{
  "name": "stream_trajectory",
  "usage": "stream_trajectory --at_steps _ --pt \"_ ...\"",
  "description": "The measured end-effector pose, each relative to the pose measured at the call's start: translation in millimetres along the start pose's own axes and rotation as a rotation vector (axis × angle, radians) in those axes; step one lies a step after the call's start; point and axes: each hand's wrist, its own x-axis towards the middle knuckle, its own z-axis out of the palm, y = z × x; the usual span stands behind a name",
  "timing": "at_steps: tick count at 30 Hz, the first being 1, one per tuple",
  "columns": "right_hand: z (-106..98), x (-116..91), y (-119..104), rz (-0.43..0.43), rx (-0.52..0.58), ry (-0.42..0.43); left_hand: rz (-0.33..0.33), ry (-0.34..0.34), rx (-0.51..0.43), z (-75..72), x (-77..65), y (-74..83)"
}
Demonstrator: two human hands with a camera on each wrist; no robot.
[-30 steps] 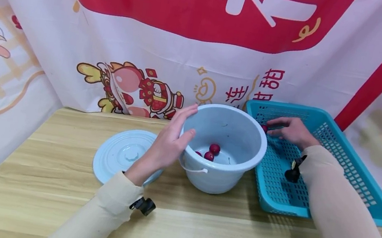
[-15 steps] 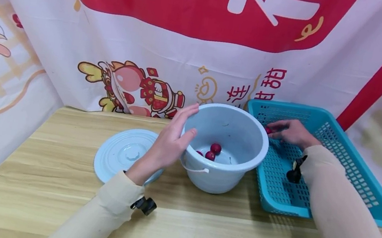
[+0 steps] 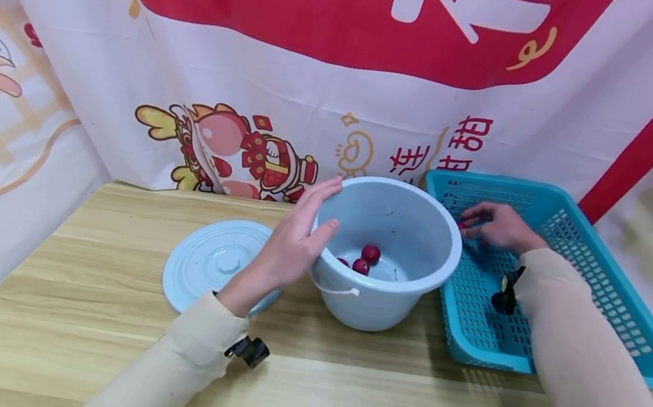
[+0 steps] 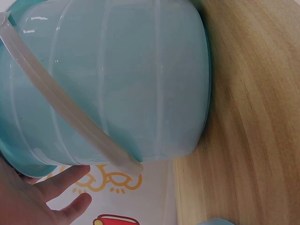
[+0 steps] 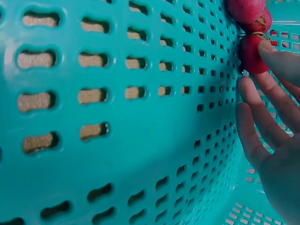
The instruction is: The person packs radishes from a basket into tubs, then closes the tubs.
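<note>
From my remote station, I see the left hand (image 3: 294, 239) resting loosely straight-fingered against the bucket (image 3: 364, 308), while the right hand (image 3: 503, 228) pinches a red radish (image 5: 251, 54) along the basket's (image 3: 487, 358) left edge, towards its far-left corner.

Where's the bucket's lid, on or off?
Off: the lid lies on the table beside the bucket, and radishes show through its open top.

A small curtained-off table nook here, home or studio I can't tell; printed cloth (image 3: 295, 76) closes in the back and both sides, bright with cartoon figures (image 3: 224, 146) and red Chinese characters (image 3: 470, 135); below, a wood-grain tabletop (image 3: 348, 397) meets it.
</note>
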Motion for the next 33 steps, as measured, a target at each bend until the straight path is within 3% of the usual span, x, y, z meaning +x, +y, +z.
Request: stream_trajectory --at_steps 5,10,23,33 --pt "-1 0 -1 -0.005 -0.065 -0.043 0.000 0.000 -0.005 -0.2 -0.2 0.5" --pt "-3 -2 -3 -0.012 -0.083 -0.032 0.005 0.000 -0.006 -0.8 -0.1 1.3" --pt "-13 -13 -10 -0.041 0.038 0.069 0.001 0.002 -0.012 -0.9 -0.6 0.4" --pt "-18 -18 -33 -0.093 0.084 0.143 0.003 0.003 -0.011 -0.4 -0.2 -0.5"
